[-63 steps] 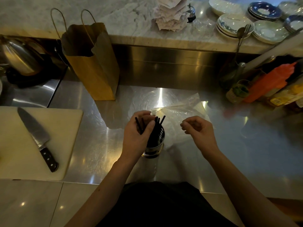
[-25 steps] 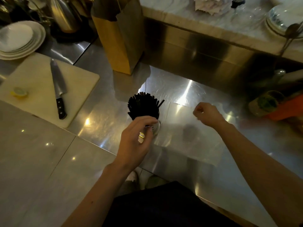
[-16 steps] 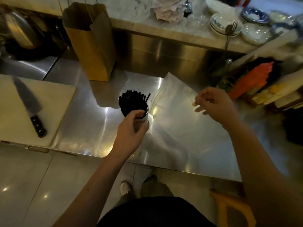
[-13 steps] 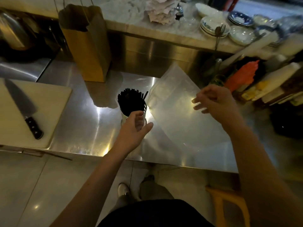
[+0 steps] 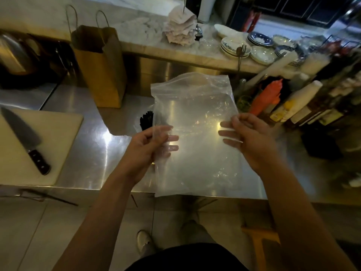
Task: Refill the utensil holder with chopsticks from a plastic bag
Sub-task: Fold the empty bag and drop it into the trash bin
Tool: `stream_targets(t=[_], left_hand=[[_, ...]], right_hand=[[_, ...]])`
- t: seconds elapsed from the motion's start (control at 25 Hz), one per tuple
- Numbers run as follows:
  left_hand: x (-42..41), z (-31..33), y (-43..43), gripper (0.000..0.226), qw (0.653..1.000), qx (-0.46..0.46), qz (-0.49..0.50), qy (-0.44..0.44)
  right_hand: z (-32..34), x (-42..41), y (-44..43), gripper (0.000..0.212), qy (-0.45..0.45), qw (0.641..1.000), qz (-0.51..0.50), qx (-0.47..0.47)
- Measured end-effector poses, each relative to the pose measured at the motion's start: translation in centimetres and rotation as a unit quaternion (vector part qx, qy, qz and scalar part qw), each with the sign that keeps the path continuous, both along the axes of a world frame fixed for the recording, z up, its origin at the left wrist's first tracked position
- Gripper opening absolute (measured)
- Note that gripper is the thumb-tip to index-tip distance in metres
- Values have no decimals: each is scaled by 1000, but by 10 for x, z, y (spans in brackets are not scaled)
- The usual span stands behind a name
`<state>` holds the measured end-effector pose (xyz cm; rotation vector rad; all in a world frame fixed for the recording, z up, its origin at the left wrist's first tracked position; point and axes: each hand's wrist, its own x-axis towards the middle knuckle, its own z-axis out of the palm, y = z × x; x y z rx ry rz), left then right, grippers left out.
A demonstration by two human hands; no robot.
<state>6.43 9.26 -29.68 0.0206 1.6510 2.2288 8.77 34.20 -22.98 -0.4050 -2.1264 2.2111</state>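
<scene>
Bag: we find the clear zip bag (image 5: 195,137) empty.
Hands: our left hand (image 5: 145,145) and right hand (image 5: 248,139) pinch its side edges.
Chopsticks: black chopsticks (image 5: 146,119) already stand behind it; refill looks done.

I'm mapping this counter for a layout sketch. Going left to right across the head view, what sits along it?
Knife on the cutting board → brown paper bag → black chopsticks → clear plastic bag held in both hands → orange squeeze bottle.
</scene>
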Motion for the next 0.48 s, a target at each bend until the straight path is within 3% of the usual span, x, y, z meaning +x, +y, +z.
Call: stream_targets(t=[0.32, 0.48], left_hand=[[-14, 20, 3, 25, 1000, -11, 14, -2], [-33, 24, 32, 20, 998, -49, 45, 12]], right_hand=[[-10, -32, 37, 23, 8, 996, 87, -24], [-8, -54, 73, 31, -16, 977, 213, -22]])
